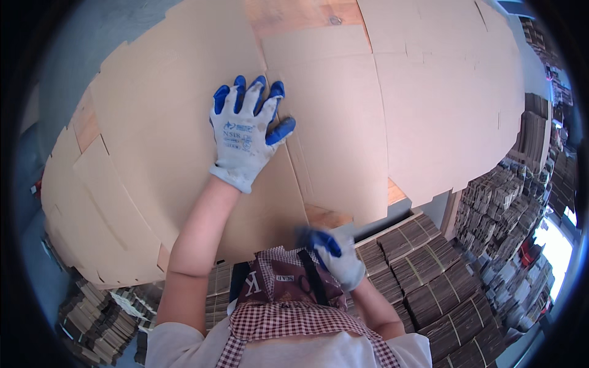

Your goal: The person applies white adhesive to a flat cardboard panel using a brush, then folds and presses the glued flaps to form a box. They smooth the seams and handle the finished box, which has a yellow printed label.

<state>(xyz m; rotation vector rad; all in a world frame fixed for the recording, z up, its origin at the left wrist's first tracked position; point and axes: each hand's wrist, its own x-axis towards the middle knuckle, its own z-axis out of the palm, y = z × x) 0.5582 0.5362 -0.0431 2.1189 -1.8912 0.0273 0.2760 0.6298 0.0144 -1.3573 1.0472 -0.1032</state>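
Note:
My left hand point(248, 129), in a white glove with blue-coated fingers, lies with its fingers spread on a flat sheet of cardboard point(184, 110). It holds nothing. Beneath the thumb runs a seam where a second cardboard sheet point(337, 129) meets the first. Close to my body, by the near edge of the cardboard, is my right hand point(337, 254) in a matching glove. Its fingers are blurred by motion, so I cannot see whether they grip anything. A dark red checked apron point(288, 279) hangs just beside it.
Bare wood point(328, 217) shows between the cardboard sheets. Strapped bundles of cardboard point(423, 257) stand at the near right, with more stacks point(497, 196) beyond them. Other piles of cardboard pieces point(101, 319) lie at the lower left. A bright opening point(555, 245) is at the far right.

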